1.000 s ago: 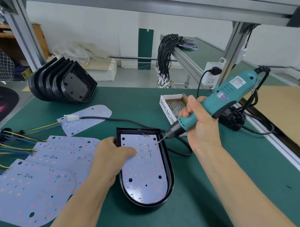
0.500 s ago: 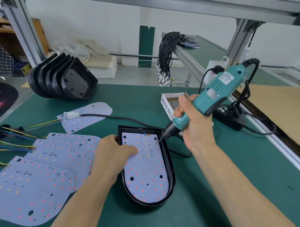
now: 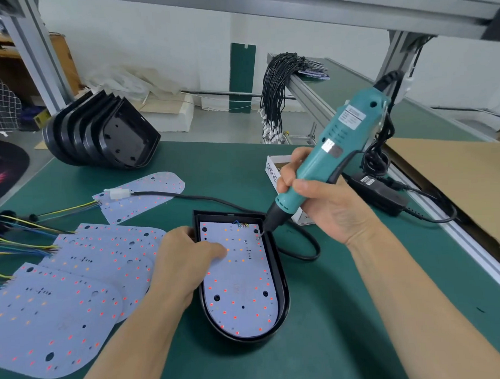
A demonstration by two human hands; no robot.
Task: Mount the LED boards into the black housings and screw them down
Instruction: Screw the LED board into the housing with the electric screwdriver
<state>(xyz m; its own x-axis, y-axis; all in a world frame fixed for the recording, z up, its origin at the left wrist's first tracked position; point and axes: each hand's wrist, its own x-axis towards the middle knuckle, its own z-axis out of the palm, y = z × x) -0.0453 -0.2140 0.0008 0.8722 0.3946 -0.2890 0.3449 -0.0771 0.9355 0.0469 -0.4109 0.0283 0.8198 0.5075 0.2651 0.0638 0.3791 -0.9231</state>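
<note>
The white box [image 3: 271, 171] reads "SPRING"; the screwdriver's label is illegible.

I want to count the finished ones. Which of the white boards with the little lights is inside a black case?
Only the LED board under the left hand, seated in the black housing. The other boards lie loose on the green mat.

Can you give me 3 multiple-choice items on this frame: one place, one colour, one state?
1. Where is the screwdriver bit?
A. far right corner of the LED board
B. near rounded end
C. in the screw box

2. Screwdriver body colour?
A. yellow
B. teal
C. red

3. Left hand is:
A. lifting a loose board
B. off the table
C. pressing on the board in the housing

Key: 1A, the screwdriver tip meets the LED board at its far right corner; 2B, its body is teal, gripped by the right hand; 3C, the left hand rests on the board inside the black housing.
</note>
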